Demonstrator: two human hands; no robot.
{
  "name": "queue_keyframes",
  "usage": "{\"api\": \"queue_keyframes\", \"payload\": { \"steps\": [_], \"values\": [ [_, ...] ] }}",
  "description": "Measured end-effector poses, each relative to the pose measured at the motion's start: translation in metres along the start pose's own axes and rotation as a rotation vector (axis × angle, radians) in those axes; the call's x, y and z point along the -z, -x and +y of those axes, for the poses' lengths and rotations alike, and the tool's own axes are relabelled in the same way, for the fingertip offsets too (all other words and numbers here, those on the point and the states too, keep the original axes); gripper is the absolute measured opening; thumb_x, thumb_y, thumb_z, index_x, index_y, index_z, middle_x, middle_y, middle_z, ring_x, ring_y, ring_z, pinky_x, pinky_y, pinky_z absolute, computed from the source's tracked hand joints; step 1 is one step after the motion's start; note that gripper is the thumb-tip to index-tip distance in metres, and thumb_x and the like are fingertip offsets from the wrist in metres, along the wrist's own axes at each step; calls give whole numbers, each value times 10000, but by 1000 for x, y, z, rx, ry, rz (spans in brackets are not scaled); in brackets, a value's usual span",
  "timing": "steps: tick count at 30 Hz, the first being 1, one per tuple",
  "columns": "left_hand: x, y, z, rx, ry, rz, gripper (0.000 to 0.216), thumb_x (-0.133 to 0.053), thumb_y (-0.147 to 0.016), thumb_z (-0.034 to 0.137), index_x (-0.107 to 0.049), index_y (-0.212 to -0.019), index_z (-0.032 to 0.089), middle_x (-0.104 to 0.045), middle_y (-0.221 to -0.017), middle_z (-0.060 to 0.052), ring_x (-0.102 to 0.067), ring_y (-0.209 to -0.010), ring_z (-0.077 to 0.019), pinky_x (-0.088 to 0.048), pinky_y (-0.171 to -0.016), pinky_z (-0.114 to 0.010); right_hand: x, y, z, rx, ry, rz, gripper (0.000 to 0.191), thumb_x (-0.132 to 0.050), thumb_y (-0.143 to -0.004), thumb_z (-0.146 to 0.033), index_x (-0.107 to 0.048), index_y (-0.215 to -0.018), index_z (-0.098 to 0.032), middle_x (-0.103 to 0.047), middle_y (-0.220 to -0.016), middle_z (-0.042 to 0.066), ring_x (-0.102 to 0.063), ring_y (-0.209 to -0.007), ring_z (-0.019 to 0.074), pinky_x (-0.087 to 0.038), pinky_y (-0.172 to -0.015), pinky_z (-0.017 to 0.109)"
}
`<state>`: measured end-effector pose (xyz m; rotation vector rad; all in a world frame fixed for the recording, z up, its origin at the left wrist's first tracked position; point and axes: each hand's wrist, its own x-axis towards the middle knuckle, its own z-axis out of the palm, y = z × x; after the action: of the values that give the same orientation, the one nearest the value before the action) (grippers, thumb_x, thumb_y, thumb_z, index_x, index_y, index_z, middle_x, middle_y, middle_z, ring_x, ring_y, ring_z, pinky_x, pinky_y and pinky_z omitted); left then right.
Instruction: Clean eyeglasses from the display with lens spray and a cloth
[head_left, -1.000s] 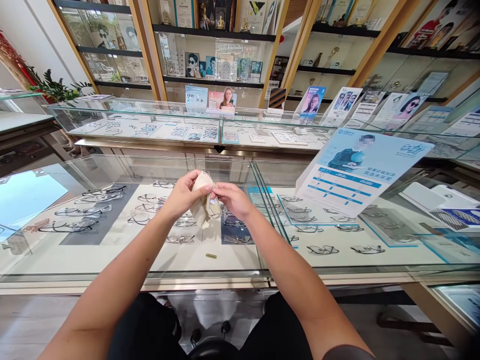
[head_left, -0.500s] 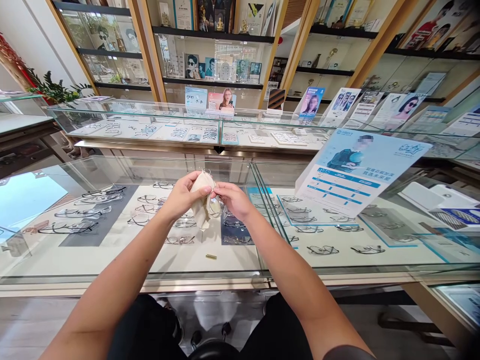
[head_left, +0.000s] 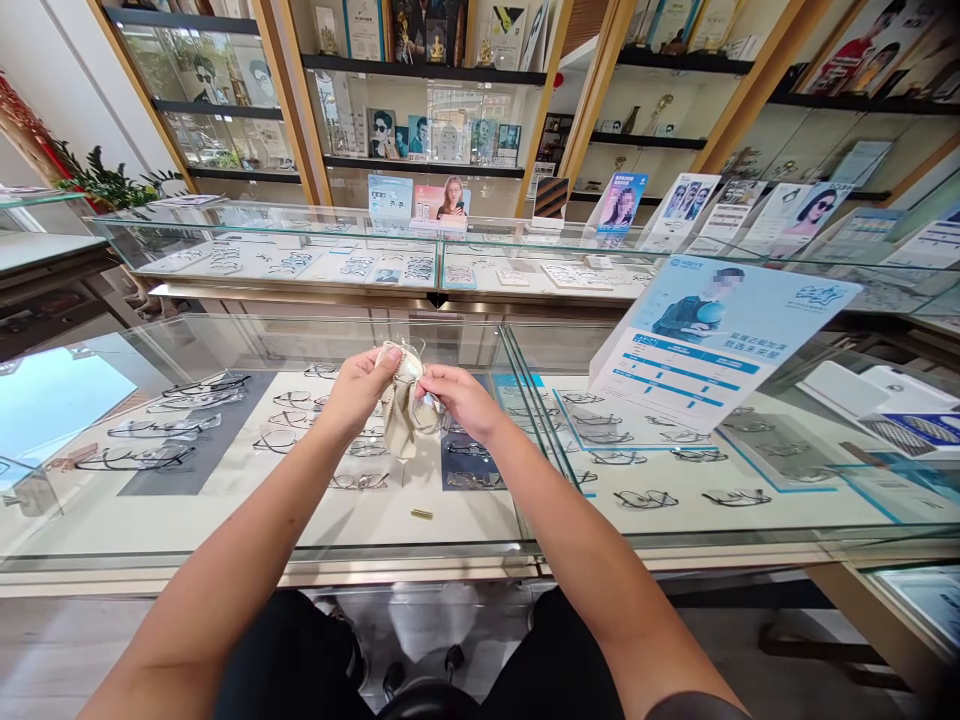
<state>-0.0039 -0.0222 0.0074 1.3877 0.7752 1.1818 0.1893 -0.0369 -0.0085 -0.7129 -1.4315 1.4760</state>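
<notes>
Above a glass display counter (head_left: 300,545), my left hand (head_left: 356,388) is closed on a beige cleaning cloth (head_left: 396,405) that hangs down from its fingers. My right hand (head_left: 459,397) pinches a pair of thin-framed clear glasses (head_left: 427,410) right beside the cloth. The cloth covers one lens of the glasses. Both hands meet over the middle of the counter, about chest height.
Rows of spectacle frames (head_left: 172,420) lie inside the case under the glass. A blue-and-white leaflet stand (head_left: 712,340) stands on the counter at the right. A small brass piece (head_left: 421,514) lies in the case. A second glass counter (head_left: 300,235) and wall shelves stand behind.
My left thumb and fingers have shifted on the cloth, which now hangs a little lower and narrower. The clear lens by my right hand shows more. Arms have hardly moved.
</notes>
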Motion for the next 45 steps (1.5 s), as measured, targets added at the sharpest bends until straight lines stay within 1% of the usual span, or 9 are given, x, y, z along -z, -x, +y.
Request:
{"api": "queue_keyframes", "payload": {
  "steps": [8, 14, 19, 24, 30, 33, 38, 42, 45],
  "values": [
    [5, -3, -8, 10, -36, 28, 509, -884, -838, 667, -715, -789, 190, -691, -696, -30, -589, -614, -154, -436, -581, -282, -3, 2, -2, 4, 24, -31, 407, -823, -847, -580, -734, -757, -193, -616, -799, -1, -481, -756, 143, -371, -718, 289],
    [3, -1, -2, 62, -35, 26, 521, -1027, -655, 545, -688, -827, 189, -665, -665, 14, -548, -558, -118, -375, -533, -240, -3, 1, 0, -8, 14, -27, 377, -820, -832, -548, -737, -754, -189, -631, -781, -1, -495, -746, 139, -367, -726, 292],
    [0, 1, 2, 51, -18, -20, 527, -1055, -597, 431, -688, -889, 191, -716, -752, 5, -628, -649, -145, -479, -622, -249, -2, 0, 2, -31, -28, -25, 402, -867, -791, -565, -738, -766, -184, -662, -812, 7, -531, -750, 136, -386, -724, 284],
    [-3, 2, -1, 27, -59, 28, 490, -1028, -648, 471, -689, -851, 181, -683, -725, 8, -581, -631, -130, -435, -600, -240, -2, 0, 2, -51, -42, -48, 454, -874, -790, -615, -736, -780, -182, -646, -794, 2, -533, -716, 133, -389, -685, 285],
    [-5, 2, -6, -34, -98, 115, 563, -914, -775, 680, -667, -795, 175, -628, -669, 17, -514, -583, -109, -390, -568, -238, -4, 2, 3, -66, -5, -47, 491, -890, -782, -645, -725, -759, -183, -644, -771, 2, -539, -722, 135, -397, -663, 276],
    [-5, 2, -4, -39, -86, 73, 585, -870, -816, 723, -660, -777, 178, -645, -655, 3, -534, -579, -124, -412, -567, -251, -4, 1, 3, -95, -33, -50, 497, -910, -751, -640, -731, -755, -176, -660, -765, 9, -555, -702, 133, -415, -663, 273],
    [4, 0, 4, -24, -40, -62, 584, -852, -845, 730, -723, -827, 161, -721, -749, -35, -607, -665, -148, -493, -653, -269, 1, 0, 0, -107, -105, -43, 476, -923, -715, -610, -728, -730, -176, -653, -721, 6, -541, -648, 122, -404, -623, 255],
    [9, -1, 5, 48, 15, -133, 556, -919, -805, 665, -744, -957, 159, -754, -820, -44, -656, -703, -162, -522, -671, -269, 4, 0, -1, -73, -123, -25, 465, -905, -738, -604, -714, -728, -180, -649, -712, 5, -524, -623, 118, -397, -598, 254],
    [6, -1, 2, 66, 45, -138, 584, -1025, -698, 543, -732, -1041, 171, -767, -868, -37, -688, -748, -171, -549, -700, -268, 4, -1, 0, -58, -126, -16, 481, -910, -738, -615, -711, -734, -177, -633, -705, 0, -505, -612, 111, -386, -588, 254]
  ]
}}
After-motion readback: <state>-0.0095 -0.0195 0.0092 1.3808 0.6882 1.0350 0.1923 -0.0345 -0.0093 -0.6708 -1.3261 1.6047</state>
